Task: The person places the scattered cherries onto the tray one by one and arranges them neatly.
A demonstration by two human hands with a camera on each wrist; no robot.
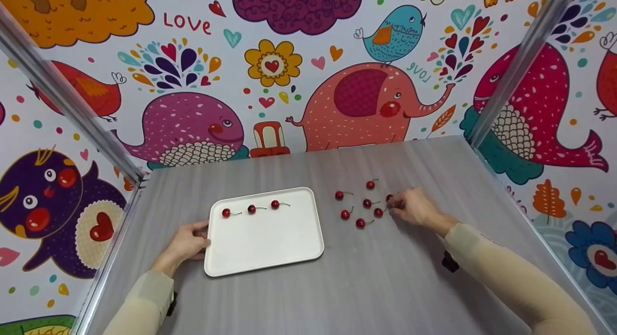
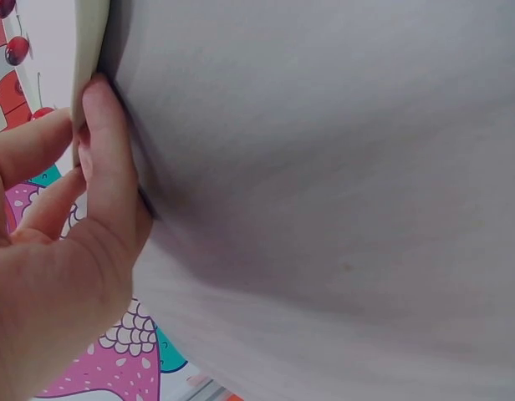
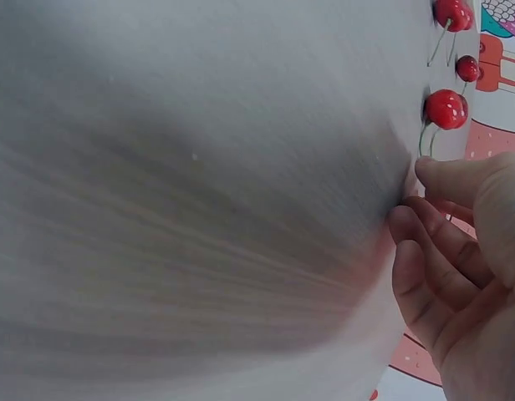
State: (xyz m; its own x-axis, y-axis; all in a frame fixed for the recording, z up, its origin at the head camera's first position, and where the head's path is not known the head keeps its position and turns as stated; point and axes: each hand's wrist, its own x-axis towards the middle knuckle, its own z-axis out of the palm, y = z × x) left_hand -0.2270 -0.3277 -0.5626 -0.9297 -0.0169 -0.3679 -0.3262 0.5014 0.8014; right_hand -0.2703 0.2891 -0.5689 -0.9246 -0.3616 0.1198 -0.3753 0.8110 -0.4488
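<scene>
A white rectangular tray lies on the table with a row of 3 stemmed cherries along its far side, the middle cherry among them. My left hand holds the tray's left edge; in the left wrist view the thumb and fingers lie on either side of the rim. Right of the tray, several cherries are scattered on the table. At their right end my right hand has its curled fingertips at a cherry, partly hidden by them. The right wrist view hides that cherry behind the fingers.
The grey wood-grain table meets a wall printed with cartoon animals. Metal posts stand at both far corners. Side panels with the same print flank the table.
</scene>
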